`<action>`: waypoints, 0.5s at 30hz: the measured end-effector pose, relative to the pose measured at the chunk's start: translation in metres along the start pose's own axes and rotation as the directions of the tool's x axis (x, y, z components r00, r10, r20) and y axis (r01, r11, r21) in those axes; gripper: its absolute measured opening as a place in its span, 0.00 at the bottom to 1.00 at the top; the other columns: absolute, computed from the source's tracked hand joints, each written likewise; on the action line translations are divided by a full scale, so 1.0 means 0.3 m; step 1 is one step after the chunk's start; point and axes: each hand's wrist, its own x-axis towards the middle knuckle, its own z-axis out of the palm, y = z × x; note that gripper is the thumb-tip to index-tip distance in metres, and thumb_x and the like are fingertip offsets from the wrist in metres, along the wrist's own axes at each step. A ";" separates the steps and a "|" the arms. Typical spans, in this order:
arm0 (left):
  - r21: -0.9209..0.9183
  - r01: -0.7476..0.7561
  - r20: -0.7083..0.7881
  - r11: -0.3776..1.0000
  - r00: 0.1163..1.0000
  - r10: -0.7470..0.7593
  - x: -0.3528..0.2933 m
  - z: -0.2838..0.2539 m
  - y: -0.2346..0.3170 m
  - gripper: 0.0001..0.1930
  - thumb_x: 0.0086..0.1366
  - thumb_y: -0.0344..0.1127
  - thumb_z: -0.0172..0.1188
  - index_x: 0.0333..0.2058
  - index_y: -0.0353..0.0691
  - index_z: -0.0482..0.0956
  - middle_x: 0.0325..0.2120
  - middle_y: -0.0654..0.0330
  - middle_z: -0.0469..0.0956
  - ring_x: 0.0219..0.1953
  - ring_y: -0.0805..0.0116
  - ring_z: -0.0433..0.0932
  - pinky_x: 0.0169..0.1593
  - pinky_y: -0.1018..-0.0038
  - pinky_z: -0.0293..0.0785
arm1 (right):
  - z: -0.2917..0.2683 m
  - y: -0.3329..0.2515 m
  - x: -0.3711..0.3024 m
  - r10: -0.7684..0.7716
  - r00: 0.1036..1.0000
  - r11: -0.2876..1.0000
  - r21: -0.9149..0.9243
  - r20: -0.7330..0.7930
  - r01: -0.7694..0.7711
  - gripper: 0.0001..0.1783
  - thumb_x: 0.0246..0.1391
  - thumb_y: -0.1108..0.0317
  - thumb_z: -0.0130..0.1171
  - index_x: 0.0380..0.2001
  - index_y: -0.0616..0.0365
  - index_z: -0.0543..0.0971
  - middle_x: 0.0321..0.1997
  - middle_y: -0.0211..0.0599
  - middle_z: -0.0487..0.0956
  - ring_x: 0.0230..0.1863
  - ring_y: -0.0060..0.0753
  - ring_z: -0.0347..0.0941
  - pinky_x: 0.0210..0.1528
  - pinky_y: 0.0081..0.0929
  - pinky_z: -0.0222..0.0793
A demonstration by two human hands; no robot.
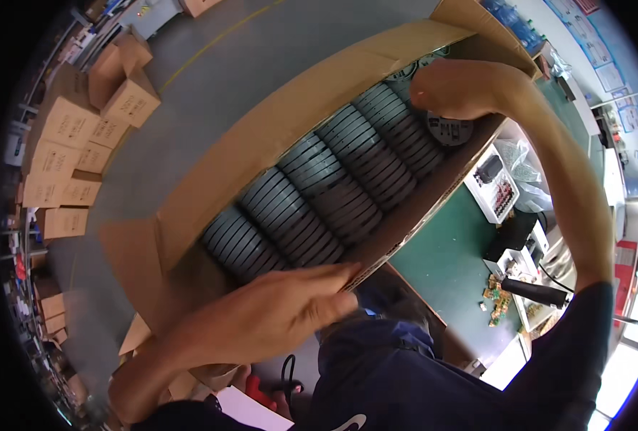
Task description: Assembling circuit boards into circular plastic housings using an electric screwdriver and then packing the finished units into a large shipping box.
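A long open cardboard box (225, 169) stretches across the middle, tilted up toward the right. Inside, several rows of round grey discs (311, 169) stand on edge, packed face to face. My left hand (290, 309) grips the box's near wall, thumb on the outside and fingers over the top edge. Over the far right end of the box, my right hand (455, 90) reaches in with curled fingers, among loose discs. One round grey disc with cut-outs (450, 131) lies flat just below it. What the right fingers hold, if anything, is hidden.
A green workbench (441, 262) on the right carries a white tray of small parts (493, 185), clear plastic bags (524, 169), a black-handled tool (534, 292) and small yellowish pieces (497, 300). Stacked cartons (63, 154) stand on the grey floor (196, 93) at left.
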 end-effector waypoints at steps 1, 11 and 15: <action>-0.020 -0.019 0.026 1.000 0.999 0.020 0.025 -0.024 -0.031 0.27 0.78 0.47 0.48 0.61 0.25 0.69 0.49 0.38 0.79 0.53 0.46 0.78 0.58 0.63 0.72 | 0.007 0.017 0.059 0.090 0.990 0.995 -0.059 0.106 -0.084 0.13 0.60 0.69 0.54 0.41 0.68 0.82 0.39 0.51 0.85 0.42 0.51 0.82 0.44 0.41 0.77; -0.081 0.065 -0.575 0.995 0.812 -0.099 0.661 -0.063 -0.247 0.29 0.69 0.38 0.53 0.62 0.24 0.65 0.59 0.32 0.70 0.64 0.40 0.68 0.67 0.58 0.63 | 0.392 0.485 0.193 0.058 0.992 0.991 0.112 0.110 -0.071 0.31 0.54 0.61 0.61 0.61 0.59 0.72 0.41 0.58 0.83 0.43 0.59 0.81 0.48 0.47 0.76; -0.237 0.234 -0.639 0.943 0.694 -0.332 1.017 -0.149 -0.208 0.35 0.72 0.51 0.50 0.68 0.30 0.60 0.67 0.40 0.64 0.70 0.48 0.63 0.71 0.62 0.56 | 0.336 0.442 0.223 -0.151 0.989 0.977 0.150 -0.005 0.150 0.33 0.49 0.61 0.67 0.60 0.55 0.74 0.51 0.50 0.81 0.56 0.54 0.75 0.56 0.47 0.73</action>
